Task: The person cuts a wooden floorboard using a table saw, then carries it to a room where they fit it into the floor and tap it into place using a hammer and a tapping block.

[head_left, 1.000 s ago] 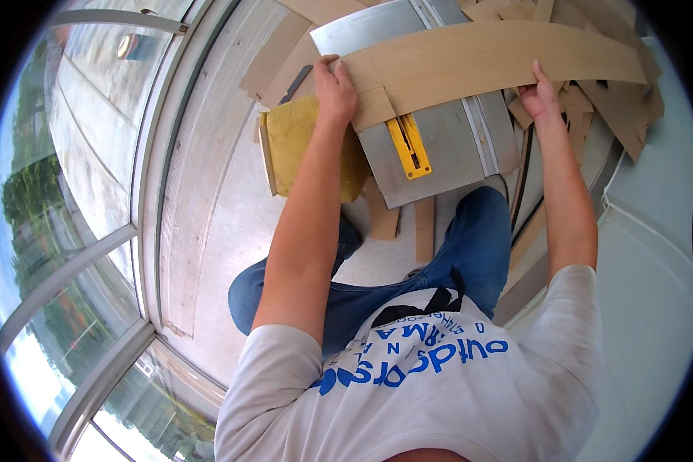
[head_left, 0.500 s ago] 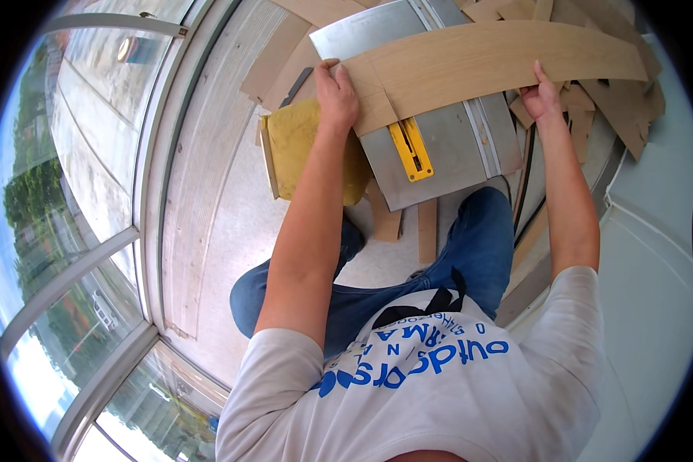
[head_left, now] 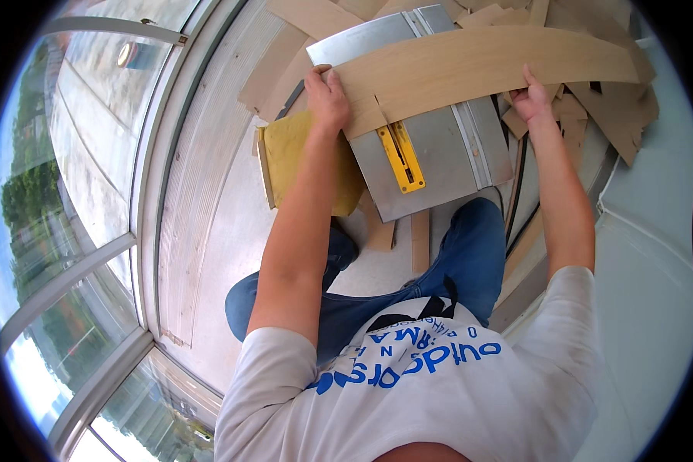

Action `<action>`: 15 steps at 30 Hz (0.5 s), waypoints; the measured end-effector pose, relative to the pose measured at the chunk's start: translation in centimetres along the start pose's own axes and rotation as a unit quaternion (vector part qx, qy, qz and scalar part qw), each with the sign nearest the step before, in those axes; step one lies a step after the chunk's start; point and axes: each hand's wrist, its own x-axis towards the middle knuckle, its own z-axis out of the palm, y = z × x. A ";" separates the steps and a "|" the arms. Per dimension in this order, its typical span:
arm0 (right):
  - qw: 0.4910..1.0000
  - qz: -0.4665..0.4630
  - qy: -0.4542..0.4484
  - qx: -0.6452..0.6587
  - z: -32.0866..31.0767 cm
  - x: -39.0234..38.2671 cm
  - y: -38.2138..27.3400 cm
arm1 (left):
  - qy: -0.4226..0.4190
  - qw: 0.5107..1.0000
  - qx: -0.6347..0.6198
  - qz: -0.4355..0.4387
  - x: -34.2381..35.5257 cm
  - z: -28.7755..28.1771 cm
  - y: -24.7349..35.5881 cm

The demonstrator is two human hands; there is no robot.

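The fingers of the left hand grasp the left end of a long wooden plank; the right hand grips its near edge. The plank spans a metal saw table, partly beyond its yellow insert. A yellow box-like object sits left; wood offcuts lie far right.

Bright daylight shows through the glass panes at left, patches of sky burning out to white; the metal tabletop carries a soft sheen. Fisheye distortion bends the window frame.
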 end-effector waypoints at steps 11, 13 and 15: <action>0.980 -0.053 -0.184 -0.048 15.3 -3.2 -9.7 | -0.322 0.875 0.309 0.189 9.1 -13.3 21.4; 0.969 -0.105 -0.211 -0.079 18.8 -9.5 -8.0 | -0.334 0.917 0.200 0.081 7.2 -11.8 22.6; 0.952 -0.159 -0.232 -0.120 18.7 -12.8 -7.5 | -0.311 0.942 0.119 0.033 4.7 -10.7 23.4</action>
